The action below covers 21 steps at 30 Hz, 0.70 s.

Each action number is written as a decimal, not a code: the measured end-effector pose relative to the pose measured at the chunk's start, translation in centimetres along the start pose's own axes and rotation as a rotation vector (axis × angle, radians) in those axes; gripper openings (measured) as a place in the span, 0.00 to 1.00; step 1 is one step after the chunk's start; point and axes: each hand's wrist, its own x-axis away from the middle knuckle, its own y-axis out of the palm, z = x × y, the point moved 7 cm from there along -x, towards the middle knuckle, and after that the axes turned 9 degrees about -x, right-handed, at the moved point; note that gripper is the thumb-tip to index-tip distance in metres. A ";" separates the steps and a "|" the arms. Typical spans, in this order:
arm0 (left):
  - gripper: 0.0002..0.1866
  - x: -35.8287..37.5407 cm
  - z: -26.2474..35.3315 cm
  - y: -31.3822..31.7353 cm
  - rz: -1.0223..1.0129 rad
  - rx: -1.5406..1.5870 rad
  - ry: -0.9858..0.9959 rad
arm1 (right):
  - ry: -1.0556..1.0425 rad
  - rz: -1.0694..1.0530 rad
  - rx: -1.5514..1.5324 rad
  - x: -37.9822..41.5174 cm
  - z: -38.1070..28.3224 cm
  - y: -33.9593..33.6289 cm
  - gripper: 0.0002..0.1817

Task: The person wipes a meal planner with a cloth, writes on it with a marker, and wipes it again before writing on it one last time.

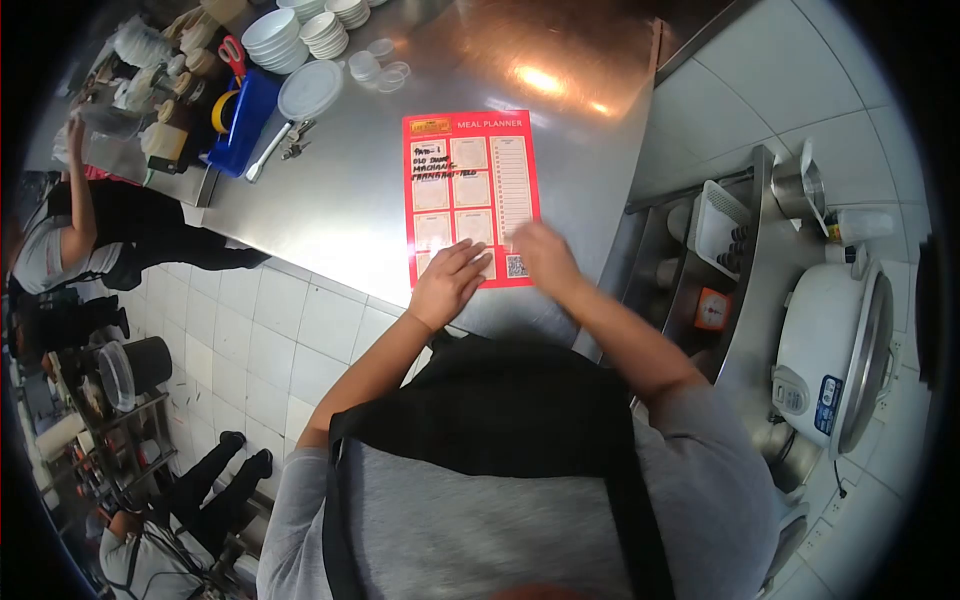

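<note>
A red meal planner (472, 200) lies flat on the steel table (340, 200), with black handwriting in its upper left boxes and a QR code near its lower right corner. My left hand (449, 284) rests on the sheet's lower part, fingers stretched out and holding nothing. Over the sheet's lower right edge is my right hand (546, 256). It looks curled, but motion smears its fingers, and whether anything is in them I cannot make out.
Stacked white bowls (273, 42), small clear lids (380, 70), a round white lid (310, 90) and a blue bin (245, 120) with tape and red scissors (232, 58) stand at upper left. A rice cooker (830, 345) is right. Two people (75, 235) are at left.
</note>
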 end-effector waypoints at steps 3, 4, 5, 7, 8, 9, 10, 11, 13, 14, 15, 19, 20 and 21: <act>0.22 -0.1 -0.4 0.2 -0.025 -0.012 0.016 | 0.121 0.191 0.048 -9.3 6.5 -2.4 0.08; 0.23 -0.3 -0.1 -0.2 -0.027 0.000 0.004 | 0.095 0.207 0.047 -12.3 7.7 -3.4 0.07; 0.24 -0.3 0.0 -0.4 -0.030 0.010 -0.006 | 0.068 0.225 0.045 -14.0 8.1 -4.1 0.07; 0.28 -0.2 -0.3 -0.3 -0.038 -0.007 -0.012 | 0.120 0.177 0.088 -12.7 7.8 -4.2 0.07; 0.28 -0.3 -0.3 -0.4 -0.038 -0.004 -0.021 | 0.144 0.153 0.113 -11.6 7.3 -4.4 0.07; 0.28 -0.3 -0.3 -0.4 -0.035 -0.001 -0.030 | 0.115 0.159 0.110 -9.0 6.2 -4.2 0.06; 0.28 -0.1 -0.2 -0.4 -0.047 0.021 -0.025 | 0.081 0.167 0.109 -6.1 5.1 -3.8 0.06; 0.28 -0.3 -0.3 -0.5 -0.045 0.030 -0.013 | 0.086 0.134 0.025 -4.7 4.4 -3.7 0.06; 0.27 -0.3 -0.6 -0.5 -0.051 0.070 -0.001 | 0.059 0.111 0.026 -6.5 5.0 -4.0 0.06; 0.26 -0.3 -0.6 -0.5 -0.051 0.066 0.004 | 0.039 0.120 0.109 -8.7 6.1 -4.2 0.06; 0.26 -0.3 -0.6 -0.4 -0.054 0.064 0.004 | 0.023 0.124 0.188 -11.0 7.2 -4.3 0.06; 0.26 -0.3 -0.6 -0.7 -0.045 0.037 -0.005 | 0.247 0.159 0.083 -15.3 11.2 -3.8 0.07; 0.26 -0.4 -0.5 -0.8 -0.045 0.032 -0.018 | 0.333 0.164 0.069 -14.8 11.8 -3.6 0.08; 0.26 -0.5 -0.5 -0.7 -0.045 0.029 -0.030 | 0.364 0.129 0.062 -12.3 11.1 -2.7 0.08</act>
